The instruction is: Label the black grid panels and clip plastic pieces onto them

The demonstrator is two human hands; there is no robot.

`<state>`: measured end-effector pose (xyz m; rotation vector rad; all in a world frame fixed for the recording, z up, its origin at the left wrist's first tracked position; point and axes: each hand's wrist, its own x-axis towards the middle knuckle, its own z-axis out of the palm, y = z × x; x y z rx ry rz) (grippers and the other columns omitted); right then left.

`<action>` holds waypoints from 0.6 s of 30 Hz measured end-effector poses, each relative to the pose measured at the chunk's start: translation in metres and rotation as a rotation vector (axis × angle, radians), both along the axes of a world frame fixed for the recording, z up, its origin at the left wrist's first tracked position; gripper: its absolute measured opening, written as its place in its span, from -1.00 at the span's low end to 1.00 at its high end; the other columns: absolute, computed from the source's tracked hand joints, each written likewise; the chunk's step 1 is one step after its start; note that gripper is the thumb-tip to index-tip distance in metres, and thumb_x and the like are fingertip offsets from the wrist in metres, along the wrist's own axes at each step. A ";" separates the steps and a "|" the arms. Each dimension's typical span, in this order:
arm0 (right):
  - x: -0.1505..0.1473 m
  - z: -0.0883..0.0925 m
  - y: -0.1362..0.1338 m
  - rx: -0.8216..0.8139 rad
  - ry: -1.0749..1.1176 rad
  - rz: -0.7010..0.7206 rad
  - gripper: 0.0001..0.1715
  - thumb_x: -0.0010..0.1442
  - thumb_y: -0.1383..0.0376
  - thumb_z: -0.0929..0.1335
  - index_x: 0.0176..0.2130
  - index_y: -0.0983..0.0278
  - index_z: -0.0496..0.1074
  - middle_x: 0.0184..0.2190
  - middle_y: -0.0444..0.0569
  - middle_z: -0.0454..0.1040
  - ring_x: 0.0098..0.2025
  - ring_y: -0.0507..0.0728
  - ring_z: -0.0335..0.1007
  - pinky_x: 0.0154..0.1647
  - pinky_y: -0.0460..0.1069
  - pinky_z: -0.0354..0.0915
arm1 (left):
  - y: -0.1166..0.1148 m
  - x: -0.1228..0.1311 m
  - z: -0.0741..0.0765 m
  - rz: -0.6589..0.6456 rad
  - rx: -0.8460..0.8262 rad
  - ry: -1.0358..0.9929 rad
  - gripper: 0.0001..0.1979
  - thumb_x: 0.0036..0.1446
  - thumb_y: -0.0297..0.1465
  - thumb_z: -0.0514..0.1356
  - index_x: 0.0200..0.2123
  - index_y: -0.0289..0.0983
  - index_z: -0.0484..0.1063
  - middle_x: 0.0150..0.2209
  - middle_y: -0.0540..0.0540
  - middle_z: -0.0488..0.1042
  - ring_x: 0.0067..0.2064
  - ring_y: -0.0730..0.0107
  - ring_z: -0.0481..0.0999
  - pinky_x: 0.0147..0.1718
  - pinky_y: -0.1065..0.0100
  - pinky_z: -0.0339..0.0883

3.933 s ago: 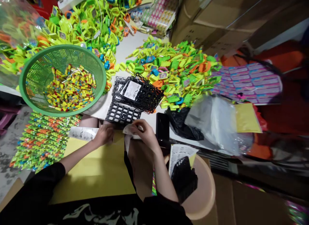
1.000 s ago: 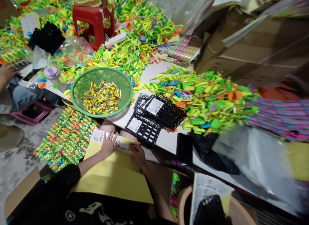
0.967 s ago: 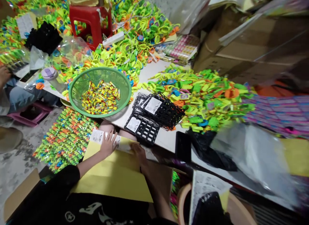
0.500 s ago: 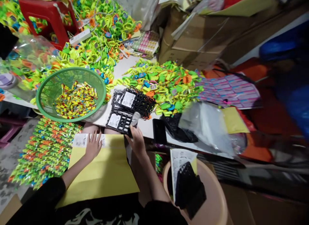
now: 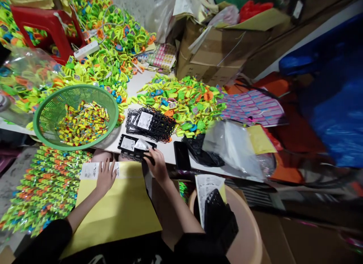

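Note:
My left hand (image 5: 106,177) lies flat with fingers spread on the yellow sheet (image 5: 121,203) across my lap. Printed white labels (image 5: 90,171) run along the top edge of that sheet, partly under my fingers. My right hand (image 5: 157,163) pinches a white label (image 5: 142,144), which curls up over a black plastic lattice card (image 5: 133,153) at the table's front edge. Another printed label (image 5: 127,144) sits flat on the left part of this card. Just behind lies a stack of black lattice cards (image 5: 161,124), with a label (image 5: 145,120) on top.
A green basket (image 5: 38,133) of small yellow-and-red pieces stands left. Bright plastic toy pieces (image 5: 181,97) are heaped behind the cards. A phone (image 5: 182,155), clear plastic bags (image 5: 235,146) and a beige tub (image 5: 252,226) are to the right. A red stool (image 5: 47,18) stands back left.
My right hand's label has come down from a rolled, raised position to lie partly over the front card. My left hand stays flat on the sheet. The camera view has shifted slightly.

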<state>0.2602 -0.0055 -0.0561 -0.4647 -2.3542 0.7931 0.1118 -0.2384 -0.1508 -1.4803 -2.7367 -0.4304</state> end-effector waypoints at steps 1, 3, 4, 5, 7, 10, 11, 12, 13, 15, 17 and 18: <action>-0.004 0.012 0.005 -0.020 0.027 -0.018 -0.43 0.30 0.20 0.28 0.27 0.14 0.17 -0.17 0.02 0.55 0.01 0.23 0.41 0.22 0.27 0.20 | 0.001 0.000 0.000 -0.005 0.002 0.005 -0.45 0.33 -0.23 -0.13 0.31 -0.33 0.11 0.32 -0.30 0.11 0.37 0.01 0.00 0.29 -0.16 -0.13; -0.013 0.038 0.016 -0.086 0.077 -0.027 -0.37 0.30 0.18 0.29 0.29 0.16 0.11 -0.17 0.01 0.55 0.02 0.21 0.41 0.21 0.24 0.22 | 0.002 0.000 0.000 -0.008 0.010 0.017 -0.45 0.33 -0.23 -0.12 0.30 -0.32 0.13 0.32 -0.29 0.12 0.37 0.01 0.00 0.29 -0.16 -0.12; -0.017 0.051 0.021 -0.124 0.101 -0.014 -0.34 0.29 0.17 0.29 0.31 0.16 0.07 -0.17 0.00 0.54 0.00 0.19 0.42 0.19 0.21 0.24 | 0.001 -0.001 0.000 -0.008 0.013 0.022 -0.46 0.33 -0.23 -0.12 0.30 -0.32 0.13 0.32 -0.29 0.12 0.37 0.01 0.00 0.29 -0.16 -0.12; -0.021 0.063 0.027 -0.152 0.128 0.001 -0.31 0.29 0.17 0.30 0.32 0.16 0.03 -0.17 -0.01 0.54 -0.03 0.17 0.43 0.18 0.19 0.25 | 0.001 -0.001 -0.001 -0.009 0.013 0.025 -0.46 0.33 -0.23 -0.12 0.30 -0.32 0.13 0.32 -0.29 0.12 0.37 0.01 0.00 0.29 -0.16 -0.12; -0.027 0.084 0.040 -0.168 0.175 0.019 -0.27 0.28 0.15 0.31 0.33 0.15 0.00 -0.18 -0.03 0.53 -0.07 0.15 0.44 0.16 0.18 0.27 | -0.001 -0.001 -0.001 -0.006 0.005 0.026 -0.46 0.33 -0.23 -0.12 0.30 -0.32 0.13 0.32 -0.29 0.12 0.37 0.01 0.00 0.29 -0.16 -0.12; -0.033 0.099 0.066 -0.092 0.181 -0.021 -0.28 0.27 0.11 0.32 0.32 0.13 0.03 -0.13 -0.01 0.50 -0.05 0.17 0.42 0.17 0.19 0.24 | -0.003 -0.001 -0.002 0.009 -0.006 0.011 -0.46 0.33 -0.23 -0.12 0.30 -0.33 0.13 0.31 -0.28 0.14 0.37 0.01 -0.01 0.30 -0.15 -0.15; -0.036 0.100 0.076 -0.052 0.167 -0.041 -0.29 0.27 0.10 0.31 0.31 0.13 0.06 -0.11 0.01 0.49 -0.03 0.18 0.40 0.18 0.20 0.23 | -0.004 -0.001 -0.003 0.015 -0.006 0.006 -0.46 0.33 -0.23 -0.12 0.30 -0.33 0.13 0.32 -0.28 0.13 0.38 0.01 -0.01 0.30 -0.15 -0.16; -0.038 0.097 0.088 -0.011 0.148 -0.058 -0.30 0.27 0.10 0.31 0.31 0.13 0.08 -0.10 0.03 0.48 -0.01 0.19 0.39 0.19 0.21 0.21 | -0.004 -0.001 -0.003 0.020 -0.004 0.003 -0.46 0.34 -0.23 -0.12 0.30 -0.33 0.14 0.32 -0.28 0.12 0.38 0.01 -0.01 0.30 -0.15 -0.16; -0.042 0.092 0.099 0.024 0.129 -0.068 -0.31 0.27 0.10 0.31 0.30 0.15 0.09 -0.09 0.04 0.48 0.01 0.20 0.37 0.20 0.21 0.20 | -0.004 -0.001 -0.003 0.023 -0.002 0.004 -0.46 0.34 -0.23 -0.12 0.30 -0.33 0.14 0.32 -0.29 0.12 0.37 0.02 -0.01 0.30 -0.15 -0.15; -0.049 0.077 0.120 0.058 0.099 -0.067 -0.28 0.25 0.10 0.32 0.31 0.18 0.10 -0.10 0.05 0.48 0.03 0.21 0.35 0.20 0.22 0.19 | -0.004 -0.001 -0.003 0.022 0.002 0.010 -0.46 0.34 -0.23 -0.12 0.30 -0.32 0.13 0.33 -0.28 0.11 0.37 0.03 -0.01 0.30 -0.14 -0.14; -0.055 0.062 0.134 0.037 0.106 -0.087 -0.24 0.21 0.09 0.35 0.30 0.20 0.11 -0.08 0.06 0.45 0.01 0.21 0.35 0.18 0.21 0.22 | -0.002 0.000 -0.003 0.020 0.000 0.011 -0.46 0.34 -0.24 -0.12 0.30 -0.32 0.14 0.32 -0.28 0.12 0.37 0.03 0.00 0.30 -0.14 -0.14; -0.057 0.055 0.138 0.013 0.129 -0.116 -0.22 0.19 0.08 0.37 0.30 0.20 0.13 -0.07 0.07 0.43 0.00 0.20 0.35 0.16 0.20 0.23 | -0.002 0.000 -0.003 0.019 -0.001 0.009 -0.46 0.34 -0.24 -0.11 0.29 -0.33 0.14 0.32 -0.29 0.13 0.37 0.02 0.00 0.30 -0.14 -0.14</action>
